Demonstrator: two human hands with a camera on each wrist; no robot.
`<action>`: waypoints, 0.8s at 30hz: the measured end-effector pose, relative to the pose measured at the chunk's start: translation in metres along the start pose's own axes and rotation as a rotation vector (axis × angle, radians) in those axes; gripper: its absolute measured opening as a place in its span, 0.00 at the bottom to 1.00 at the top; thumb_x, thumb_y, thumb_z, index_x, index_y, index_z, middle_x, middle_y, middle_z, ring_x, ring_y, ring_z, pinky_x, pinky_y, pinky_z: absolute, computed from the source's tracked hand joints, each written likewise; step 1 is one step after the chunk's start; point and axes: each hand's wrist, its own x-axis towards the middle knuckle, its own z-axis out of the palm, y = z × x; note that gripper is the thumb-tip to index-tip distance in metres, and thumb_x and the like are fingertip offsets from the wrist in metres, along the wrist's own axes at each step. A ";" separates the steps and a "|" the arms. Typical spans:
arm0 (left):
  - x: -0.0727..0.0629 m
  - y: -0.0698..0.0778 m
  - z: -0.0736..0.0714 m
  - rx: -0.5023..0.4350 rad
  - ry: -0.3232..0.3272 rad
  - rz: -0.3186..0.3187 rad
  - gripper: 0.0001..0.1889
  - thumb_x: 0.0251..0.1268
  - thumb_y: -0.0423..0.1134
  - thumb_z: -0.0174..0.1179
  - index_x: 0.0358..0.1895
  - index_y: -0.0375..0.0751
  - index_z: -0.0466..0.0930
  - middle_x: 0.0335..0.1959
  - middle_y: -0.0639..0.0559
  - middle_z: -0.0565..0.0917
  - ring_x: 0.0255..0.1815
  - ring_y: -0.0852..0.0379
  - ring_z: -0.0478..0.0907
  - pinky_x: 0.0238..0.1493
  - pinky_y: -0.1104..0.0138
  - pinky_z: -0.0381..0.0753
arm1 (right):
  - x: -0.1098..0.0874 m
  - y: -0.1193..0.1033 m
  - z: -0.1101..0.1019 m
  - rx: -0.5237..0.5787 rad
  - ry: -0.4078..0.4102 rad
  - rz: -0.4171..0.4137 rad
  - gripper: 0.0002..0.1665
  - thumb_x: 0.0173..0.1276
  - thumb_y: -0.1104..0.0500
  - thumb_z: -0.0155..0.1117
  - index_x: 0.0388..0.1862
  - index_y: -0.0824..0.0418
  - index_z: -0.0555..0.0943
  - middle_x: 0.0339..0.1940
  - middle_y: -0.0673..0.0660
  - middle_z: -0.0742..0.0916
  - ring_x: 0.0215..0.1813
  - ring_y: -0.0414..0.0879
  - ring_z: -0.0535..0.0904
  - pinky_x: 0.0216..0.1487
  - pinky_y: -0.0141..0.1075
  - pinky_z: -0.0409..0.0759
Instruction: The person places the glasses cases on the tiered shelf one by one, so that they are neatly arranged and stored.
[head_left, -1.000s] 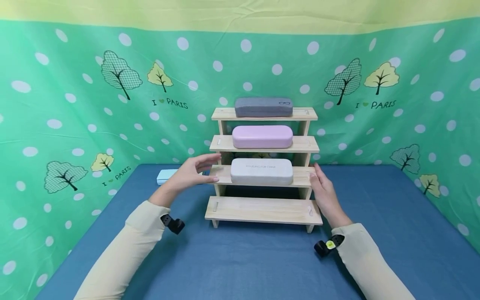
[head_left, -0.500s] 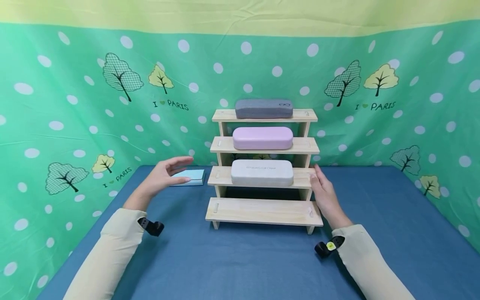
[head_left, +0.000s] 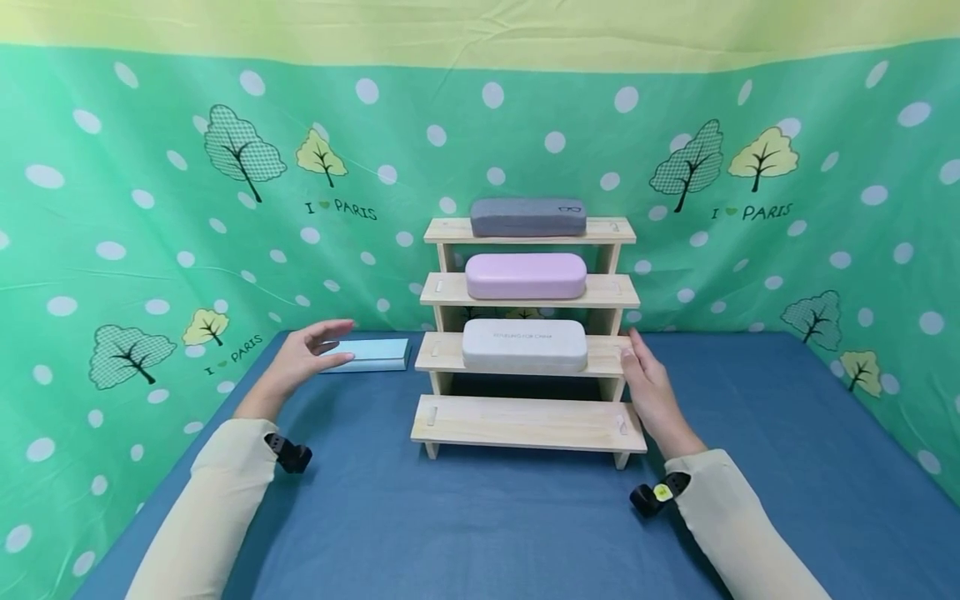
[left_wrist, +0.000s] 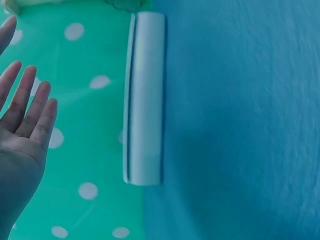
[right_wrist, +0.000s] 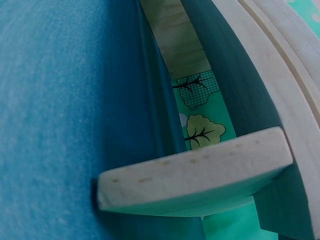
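My left hand (head_left: 300,358) hovers at the left with fingers spread and nothing in them. Beside it a light blue glasses case (head_left: 378,354) with a flap lies on the table; the left wrist view shows this case (left_wrist: 147,100) apart from the hand (left_wrist: 25,135). My right hand (head_left: 654,396) rests against the right side of a four-step wooden display rack (head_left: 525,421), near its third tier. On the rack sit a grey glasses case (head_left: 525,218) at the top, a lilac one (head_left: 525,277) below, and a white one (head_left: 525,346) lower still.
The bottom step of the rack bears nothing. A blue cloth (head_left: 465,525) covers the table. Behind it hangs a green dotted curtain (head_left: 555,108) with printed trees. In the right wrist view, the rack's wooden support (right_wrist: 195,170) appears up close.
My left hand has moved left, away from the rack's third tier to beside the light blue glasses case, uncovering most of it. My right hand has stayed at the rack.
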 end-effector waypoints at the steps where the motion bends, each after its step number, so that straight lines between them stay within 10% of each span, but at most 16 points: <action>1: 0.000 -0.003 -0.001 0.003 0.011 -0.004 0.32 0.59 0.40 0.66 0.65 0.35 0.67 0.63 0.40 0.72 0.63 0.55 0.70 0.64 0.53 0.63 | 0.000 0.000 0.000 0.001 0.000 0.000 0.36 0.77 0.45 0.35 0.77 0.54 0.38 0.77 0.55 0.46 0.76 0.50 0.38 0.71 0.52 0.46; 24: 0.020 -0.047 -0.004 -0.048 0.157 -0.238 0.35 0.59 0.45 0.65 0.69 0.40 0.63 0.69 0.40 0.65 0.69 0.40 0.59 0.66 0.49 0.58 | 0.000 0.000 0.000 0.010 -0.005 -0.015 0.36 0.77 0.45 0.36 0.77 0.53 0.38 0.77 0.55 0.46 0.76 0.50 0.38 0.71 0.52 0.45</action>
